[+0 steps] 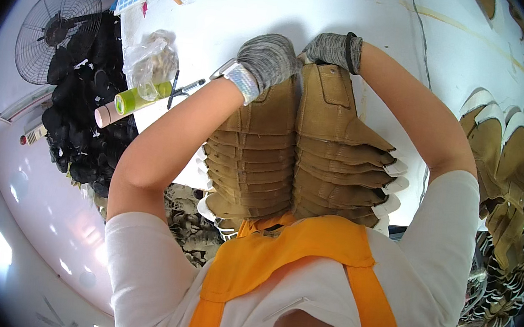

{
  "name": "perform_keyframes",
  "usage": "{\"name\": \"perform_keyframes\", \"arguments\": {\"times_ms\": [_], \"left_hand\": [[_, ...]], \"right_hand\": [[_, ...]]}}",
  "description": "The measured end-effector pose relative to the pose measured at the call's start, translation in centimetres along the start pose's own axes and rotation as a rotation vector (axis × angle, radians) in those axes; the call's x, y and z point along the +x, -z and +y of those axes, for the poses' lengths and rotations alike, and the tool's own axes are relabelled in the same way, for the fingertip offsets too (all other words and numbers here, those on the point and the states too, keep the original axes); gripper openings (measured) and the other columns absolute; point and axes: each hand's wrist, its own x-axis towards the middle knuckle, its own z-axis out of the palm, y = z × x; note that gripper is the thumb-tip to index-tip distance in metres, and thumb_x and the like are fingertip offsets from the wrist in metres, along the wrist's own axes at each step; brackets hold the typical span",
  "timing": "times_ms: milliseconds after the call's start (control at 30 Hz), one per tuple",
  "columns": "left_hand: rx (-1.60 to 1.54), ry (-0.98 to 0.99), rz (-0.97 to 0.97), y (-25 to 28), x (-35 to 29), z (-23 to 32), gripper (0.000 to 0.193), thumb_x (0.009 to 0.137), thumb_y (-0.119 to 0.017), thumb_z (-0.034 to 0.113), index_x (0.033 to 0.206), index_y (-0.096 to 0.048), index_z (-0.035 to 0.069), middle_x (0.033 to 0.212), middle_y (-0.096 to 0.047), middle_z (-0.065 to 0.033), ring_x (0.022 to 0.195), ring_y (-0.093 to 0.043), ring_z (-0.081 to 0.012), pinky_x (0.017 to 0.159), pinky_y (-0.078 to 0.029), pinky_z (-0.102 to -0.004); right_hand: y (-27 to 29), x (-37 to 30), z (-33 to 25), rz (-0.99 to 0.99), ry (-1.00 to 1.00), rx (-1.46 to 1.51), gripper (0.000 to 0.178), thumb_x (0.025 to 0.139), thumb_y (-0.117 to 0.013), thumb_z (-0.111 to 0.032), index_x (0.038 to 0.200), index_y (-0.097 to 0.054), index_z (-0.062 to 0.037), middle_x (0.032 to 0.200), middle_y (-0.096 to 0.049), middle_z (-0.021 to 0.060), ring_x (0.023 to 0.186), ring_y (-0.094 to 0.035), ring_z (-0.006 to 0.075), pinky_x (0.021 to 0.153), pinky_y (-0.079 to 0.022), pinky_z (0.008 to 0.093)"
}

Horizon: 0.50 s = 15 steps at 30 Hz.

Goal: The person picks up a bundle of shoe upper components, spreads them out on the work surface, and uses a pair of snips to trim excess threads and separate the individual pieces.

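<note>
Tan left stack (249,162) and right stack (333,129), a gloved hand at the far end of each

Landmark: green bottle (136,96) on the white bench (252,5). Both stacks lie to the right of it, left one nearer, right one beyond, only a narrow gap between. Left hand (268,58), grey knit glove, is right of the bottle and farther from the wearer; curled, back uppermost, fingertips hidden, so cannot tell how far open or whether it has hold of a piece. Right hand (329,50), farther right of the bottle, bent over the far edge of its stack; fingers mostly out of sight, grip likewise uncertain.

Risks, as judged: uneven pressure from the hands could skew the layers; the top pieces might slide if the overlap is loose; a pull on one stack could drag its neighbour, the inner edges being so close.

Look of the pieces: tan-brown, probably shoe uppers, matt, leather-like, layered like shingles. Inner edges fairly even, outer ones fanned into points. Pale tips (395,169) show along the outer sides. Top piece of the right stack carries a stitched, round-cornered panel, and its lower outer corner juts away from the bottle
</note>
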Motion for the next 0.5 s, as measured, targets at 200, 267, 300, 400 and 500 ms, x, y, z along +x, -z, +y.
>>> {"name": "perform_keyframes", "arguments": {"times_ms": [200,267,300,400,500], "left_hand": [[-0.104,0.056,0.029,-0.2,-1.2,0.6,0.043,0.09,-0.055,0.04,0.093,-0.072,0.0,0.08,-0.068,-0.0171,0.071,-0.066,-0.0279,0.069,-0.053,-0.042],[-0.08,0.009,0.088,-0.4,-1.7,0.6,0.04,0.089,-0.056,0.039,0.088,-0.072,0.002,0.076,-0.068,-0.0153,0.07,-0.067,-0.0267,0.065,-0.053,-0.0414],[-0.041,0.005,0.111,-0.4,-1.8,0.8,0.04,0.088,-0.056,0.039,0.086,-0.072,0.002,0.075,-0.068,-0.0145,0.07,-0.067,-0.0263,0.065,-0.053,-0.0411],[0.079,0.003,0.142,-0.3,-1.8,1.4,0.038,0.086,-0.057,0.04,0.082,-0.071,0.005,0.073,-0.068,-0.0107,0.068,-0.066,-0.0247,0.062,-0.053,-0.0398],[0.068,-0.059,0.186,-0.2,-2.5,1.4,0.038,0.086,-0.057,0.041,0.085,-0.072,0.006,0.073,-0.068,-0.0111,0.069,-0.067,-0.025,0.064,-0.053,-0.0396]], "right_hand": [[-0.2,0.7,-0.1,0.0,-0.009,-0.083,0.02,0.09,-0.057,-0.017,0.096,-0.072,-0.0066,0.087,-0.07,0.0074,0.069,-0.061,0.0164,0.073,-0.053,0.0286],[-0.7,0.3,0.1,0.005,-0.042,0.018,0.021,0.091,-0.056,-0.019,0.101,-0.07,-0.0081,0.091,-0.07,0.0066,0.072,-0.06,0.0158,0.077,-0.052,0.0277],[-1.0,0.1,0.3,0.007,-0.058,0.068,0.021,0.091,-0.056,-0.02,0.103,-0.069,-0.0088,0.093,-0.07,0.0062,0.074,-0.06,0.0156,0.078,-0.051,0.0273],[0.1,-1.3,-0.8,0.059,-0.113,0.234,0.022,0.089,-0.058,-0.024,0.101,-0.068,-0.0092,0.09,-0.068,0.0069,0.073,-0.058,0.016,0.078,-0.05,0.0281],[5.2,-4.8,-3.8,0.121,-0.129,0.357,0.022,0.083,-0.064,-0.027,0.084,-0.07,-0.0062,0.072,-0.065,0.0101,0.062,-0.055,0.0184,0.069,-0.05,0.0328]]}}
